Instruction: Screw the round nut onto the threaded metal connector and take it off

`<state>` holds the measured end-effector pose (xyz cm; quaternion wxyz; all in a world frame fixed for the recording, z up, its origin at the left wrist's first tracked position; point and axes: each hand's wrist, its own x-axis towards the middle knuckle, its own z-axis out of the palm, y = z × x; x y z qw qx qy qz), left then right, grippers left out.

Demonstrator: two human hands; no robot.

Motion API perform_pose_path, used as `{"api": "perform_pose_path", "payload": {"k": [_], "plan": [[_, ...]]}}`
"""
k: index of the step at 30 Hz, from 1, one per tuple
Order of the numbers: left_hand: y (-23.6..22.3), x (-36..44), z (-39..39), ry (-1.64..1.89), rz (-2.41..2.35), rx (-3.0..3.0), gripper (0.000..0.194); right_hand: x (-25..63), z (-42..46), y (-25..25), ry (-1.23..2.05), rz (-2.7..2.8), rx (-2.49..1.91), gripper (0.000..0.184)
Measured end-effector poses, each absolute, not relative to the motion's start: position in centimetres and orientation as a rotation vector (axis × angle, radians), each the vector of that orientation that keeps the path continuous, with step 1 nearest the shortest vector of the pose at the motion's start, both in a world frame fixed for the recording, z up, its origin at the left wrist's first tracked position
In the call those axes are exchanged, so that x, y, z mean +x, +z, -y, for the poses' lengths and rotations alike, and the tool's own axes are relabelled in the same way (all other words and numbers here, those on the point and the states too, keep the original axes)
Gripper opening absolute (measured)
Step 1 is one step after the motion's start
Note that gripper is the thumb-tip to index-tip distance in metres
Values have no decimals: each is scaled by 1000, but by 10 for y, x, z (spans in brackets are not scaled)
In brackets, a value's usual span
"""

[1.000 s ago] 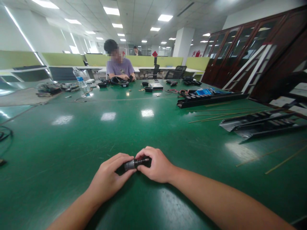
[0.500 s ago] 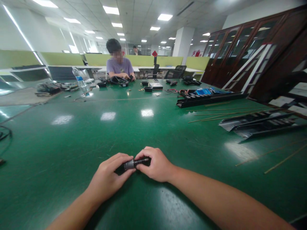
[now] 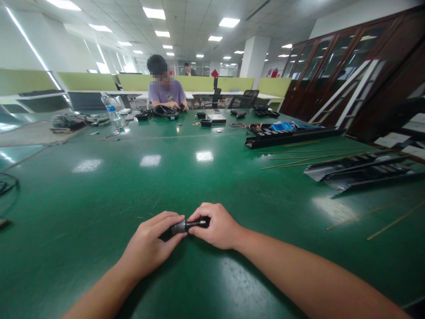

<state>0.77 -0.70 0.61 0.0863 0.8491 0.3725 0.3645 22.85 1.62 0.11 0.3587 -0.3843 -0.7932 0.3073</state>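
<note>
A short dark cylindrical part [image 3: 179, 227] with a grey barrel and a thinner, ringed black shaft lies lengthwise between my hands, low over the green table [image 3: 133, 190]. My left hand [image 3: 151, 243] is closed round the grey barrel, thumb below and fingers above. At the other end, my right hand [image 3: 214, 228] pinches the thin shaft, whose bright tip shows between thumb and fingers. Both ends are partly covered by my fingers, and the exact kind of the part cannot be made out.
Across the table a person in a purple shirt [image 3: 168, 91] handles a small black object. Black metal channels [image 3: 292, 135] and thin rods [image 3: 299, 161] lie to the right. A water bottle [image 3: 112, 110] stands at the back left; a cable [image 3: 8, 184] lies at the left edge.
Both hands keep their hold on the cylindrical part, nearly in the same place. My right wrist has shifted very slightly; the whole view has moved a touch.
</note>
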Motion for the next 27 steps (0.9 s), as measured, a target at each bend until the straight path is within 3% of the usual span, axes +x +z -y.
{"api": "perform_pose_path", "payload": {"k": [27], "plan": [[6, 8, 8, 1096, -1138, 2536, 26, 229, -15, 2, 825, 2055, -1056, 11]]}}
